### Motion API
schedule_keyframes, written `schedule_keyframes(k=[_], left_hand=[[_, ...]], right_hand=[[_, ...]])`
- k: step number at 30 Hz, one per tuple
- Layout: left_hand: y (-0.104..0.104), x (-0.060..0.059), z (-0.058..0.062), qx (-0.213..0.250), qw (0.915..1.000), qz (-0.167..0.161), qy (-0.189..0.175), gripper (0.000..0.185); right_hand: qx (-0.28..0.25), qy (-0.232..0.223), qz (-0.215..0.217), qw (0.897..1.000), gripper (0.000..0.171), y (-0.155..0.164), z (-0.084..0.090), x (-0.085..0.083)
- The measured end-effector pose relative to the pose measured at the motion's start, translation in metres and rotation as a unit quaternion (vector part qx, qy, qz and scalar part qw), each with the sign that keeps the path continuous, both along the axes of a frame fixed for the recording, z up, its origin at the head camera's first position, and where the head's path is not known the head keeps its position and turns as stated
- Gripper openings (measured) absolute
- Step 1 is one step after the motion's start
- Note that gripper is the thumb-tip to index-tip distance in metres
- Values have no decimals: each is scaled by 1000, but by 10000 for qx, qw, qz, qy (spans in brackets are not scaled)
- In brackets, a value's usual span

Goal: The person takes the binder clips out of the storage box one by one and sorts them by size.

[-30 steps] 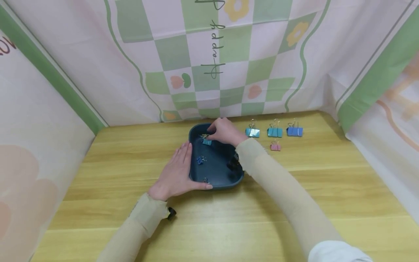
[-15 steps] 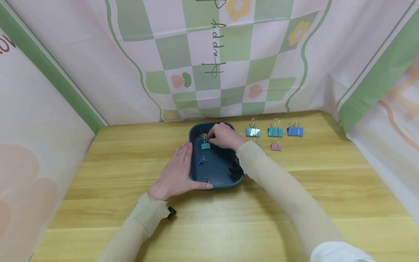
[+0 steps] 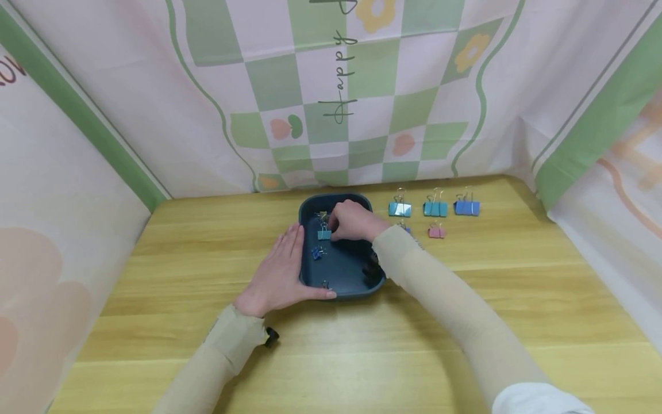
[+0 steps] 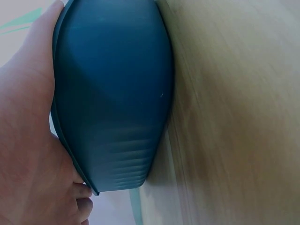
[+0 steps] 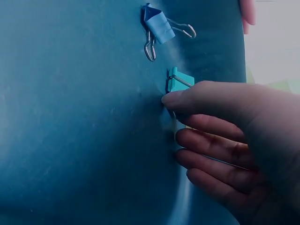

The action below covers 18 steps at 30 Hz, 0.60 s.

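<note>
The right hand (image 3: 354,221) pinches a teal binder clip (image 5: 179,80) inside the dark blue tray (image 3: 341,270) on the bench; the left hand (image 3: 276,273), fingers straight, steadies the tray's rim. The clip looks light and stiff (slippery steel, probably); best gripped by its flat sides

Wooden table (image 3: 465,322), blue tray (image 3: 338,276), binder clips (image 3: 434,208) in rows

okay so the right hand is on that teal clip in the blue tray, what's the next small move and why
Probably lift the teal clip clear of the tray: the right hand already pinches it, while the left hand steadies the tray's side.
</note>
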<state>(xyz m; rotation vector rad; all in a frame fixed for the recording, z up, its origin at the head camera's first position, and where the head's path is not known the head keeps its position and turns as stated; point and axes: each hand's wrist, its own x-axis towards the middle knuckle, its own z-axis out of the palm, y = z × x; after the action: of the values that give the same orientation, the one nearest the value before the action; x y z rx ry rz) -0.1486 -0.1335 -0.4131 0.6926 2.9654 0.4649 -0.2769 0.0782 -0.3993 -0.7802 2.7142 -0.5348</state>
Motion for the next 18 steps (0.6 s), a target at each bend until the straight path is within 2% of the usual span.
schedule_keyframes(k=[12, 18], left_hand=[[0, 1, 2, -29, 10000, 32, -81, 143], [1, 1, 2, -30, 9999, 28, -103, 143]], right_hand=[[68, 146, 86, 9998, 26, 0, -1, 2], [-149, 302, 96, 9994, 28, 0, 6, 2]])
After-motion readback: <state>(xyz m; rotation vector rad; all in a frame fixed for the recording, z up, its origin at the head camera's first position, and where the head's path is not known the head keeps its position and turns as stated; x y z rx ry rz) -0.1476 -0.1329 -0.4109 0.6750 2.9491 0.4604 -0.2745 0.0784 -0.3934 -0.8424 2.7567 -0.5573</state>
